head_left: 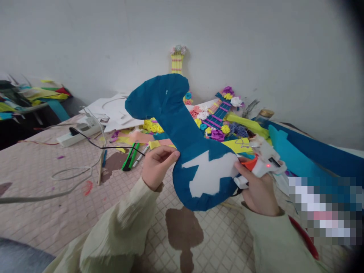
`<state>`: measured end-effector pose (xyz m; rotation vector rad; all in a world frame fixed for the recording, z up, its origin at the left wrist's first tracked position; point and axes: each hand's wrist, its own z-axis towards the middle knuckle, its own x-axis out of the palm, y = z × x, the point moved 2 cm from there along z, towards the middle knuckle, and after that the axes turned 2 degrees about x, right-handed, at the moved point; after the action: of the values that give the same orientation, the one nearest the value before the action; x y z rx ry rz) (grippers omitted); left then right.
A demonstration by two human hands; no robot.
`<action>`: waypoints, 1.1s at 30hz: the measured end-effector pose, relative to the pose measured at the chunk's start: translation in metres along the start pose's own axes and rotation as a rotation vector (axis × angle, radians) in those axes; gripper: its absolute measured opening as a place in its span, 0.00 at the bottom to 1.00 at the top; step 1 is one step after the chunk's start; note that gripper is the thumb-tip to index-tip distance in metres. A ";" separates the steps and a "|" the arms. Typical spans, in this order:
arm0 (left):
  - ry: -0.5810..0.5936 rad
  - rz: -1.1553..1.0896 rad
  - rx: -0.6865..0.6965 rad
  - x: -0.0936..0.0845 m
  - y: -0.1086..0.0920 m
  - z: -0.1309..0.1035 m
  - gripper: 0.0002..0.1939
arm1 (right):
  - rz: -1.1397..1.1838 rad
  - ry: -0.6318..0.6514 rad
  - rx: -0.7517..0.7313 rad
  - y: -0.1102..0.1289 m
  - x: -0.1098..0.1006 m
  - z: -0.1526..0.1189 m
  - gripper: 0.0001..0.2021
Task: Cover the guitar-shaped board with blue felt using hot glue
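Head view: patterned, cluttered table (65, 163) against plain grey wall (113, 45).

Wearer had on a long-sleeved garment, pale sage green. Left sleeve (119, 222) was loose and full, its cloth matte, with soft creases and gathered folds running along the forearm; it ended near the wrist. Right sleeve (265, 240) matched in colour and looked smoother, its cuff opening wide and dark-shadowed inside. Left hand (156, 167) and right hand (260, 191) were bare beyond the cuffs.
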<state>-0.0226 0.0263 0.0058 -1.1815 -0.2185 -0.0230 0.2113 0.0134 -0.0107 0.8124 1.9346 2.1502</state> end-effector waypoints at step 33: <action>0.088 -0.225 -0.165 0.001 0.005 0.000 0.11 | -0.001 0.024 0.041 0.001 0.001 -0.002 0.11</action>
<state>-0.0210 0.0278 0.0015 -1.3122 -0.2750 -0.2944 0.2102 0.0117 -0.0096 0.7955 1.9965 2.1362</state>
